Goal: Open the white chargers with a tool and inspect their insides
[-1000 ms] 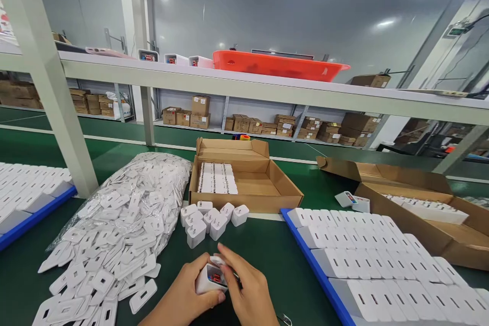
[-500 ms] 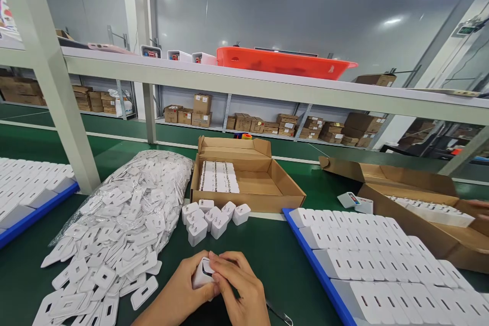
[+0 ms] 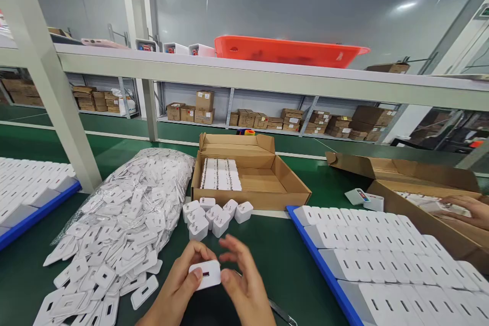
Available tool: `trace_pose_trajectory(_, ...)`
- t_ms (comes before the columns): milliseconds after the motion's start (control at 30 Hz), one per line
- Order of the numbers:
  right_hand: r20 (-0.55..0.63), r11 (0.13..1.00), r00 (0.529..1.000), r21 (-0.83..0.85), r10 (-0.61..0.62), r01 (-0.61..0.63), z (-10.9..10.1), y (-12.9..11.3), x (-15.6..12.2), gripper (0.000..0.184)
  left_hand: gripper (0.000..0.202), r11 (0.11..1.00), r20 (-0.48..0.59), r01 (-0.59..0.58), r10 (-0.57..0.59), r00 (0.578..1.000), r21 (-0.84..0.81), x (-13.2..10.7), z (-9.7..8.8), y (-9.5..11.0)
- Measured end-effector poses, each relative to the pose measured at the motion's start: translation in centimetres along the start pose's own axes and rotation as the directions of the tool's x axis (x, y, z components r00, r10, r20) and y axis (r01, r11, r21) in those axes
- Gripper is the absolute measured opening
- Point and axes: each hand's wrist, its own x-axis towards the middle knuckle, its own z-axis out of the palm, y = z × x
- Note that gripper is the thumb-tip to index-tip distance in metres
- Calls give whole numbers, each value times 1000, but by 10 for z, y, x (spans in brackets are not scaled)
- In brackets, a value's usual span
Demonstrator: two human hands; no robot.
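Observation:
My left hand (image 3: 181, 282) grips a white plug charger (image 3: 206, 274), thumb on its front face, which has a dark slot. Beside it, my right hand (image 3: 244, 282) is open with fingers spread; its thumb is close to the charger's right end, and I cannot tell if it touches. Several white plug chargers with metal prongs (image 3: 198, 227) stand in a cluster beyond my hands. At the left, a heap of flat white cover plates with slots (image 3: 105, 276) spills from a clear plastic bag (image 3: 148, 178). A metal tool, probably tweezers (image 3: 281, 311), lies by my right wrist.
Behind the cluster is an open cardboard box (image 3: 284, 198) partly filled with chargers. Blue trays (image 3: 324, 275) of white housings stand at right and far left. Another person's hand (image 3: 468, 209) reaches into a second box (image 3: 412, 216). A shelf beam (image 3: 244, 79) crosses above.
The charger has turned so its slotted face shows. My right hand has opened and drawn away from it. The other person's hand has come further into the right box. The view has shifted slightly.

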Motion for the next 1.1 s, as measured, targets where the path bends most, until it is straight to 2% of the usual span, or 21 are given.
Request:
trace_pose_trajectory(133, 189, 961, 960, 144, 208, -237, 3, 7, 1, 58, 34, 988, 10, -83, 82, 997, 130, -4, -1, -2)
trace_pose_trajectory(300, 315, 863, 918, 363, 240, -350, 5, -3, 1, 55, 34, 954, 23, -137, 136, 990, 266, -8, -6, -5)
trace_pose_trajectory(400, 303, 876, 934, 377, 191, -302, 6, -4, 0, 48, 38, 938, 31, -145, 143, 989, 315, -7, -9, -8)
trace_pose_trajectory(533, 154, 951, 983, 278, 95, -136, 6, -2, 0, 38, 42, 941, -11, -90, 99, 995, 325, -1, -10, -11)
trace_pose_trajectory(633, 56, 986, 998, 165, -1, -8, 2, -3, 1, 34, 40, 987, -12, 62, -61, 998, 146, 4, -7, -12)
trace_pose_trajectory(733, 0, 991, 997, 108, -79, 79, 0, -3, 2, 31, 43, 982, 36, 188, -187, 982, -34, 6, -2, -9)
trace_pose_trajectory(833, -5, 989, 997, 127, -73, 73, 1, -5, 2, 27, 40, 984, -20, 172, -173, 985, -57, 4, 1, -4)
trace_pose_trajectory(1000, 65, 981, 998, 190, 11, -24, 6, -10, 1, 25, 35, 992, -53, 89, -85, 995, 84, 3, -1, 2)
trace_pose_trajectory(1100, 49, 973, 998, 225, 36, -46, 8, -12, 1, 26, 31, 988, -56, 32, -24, 998, 153, 2, -1, 1)
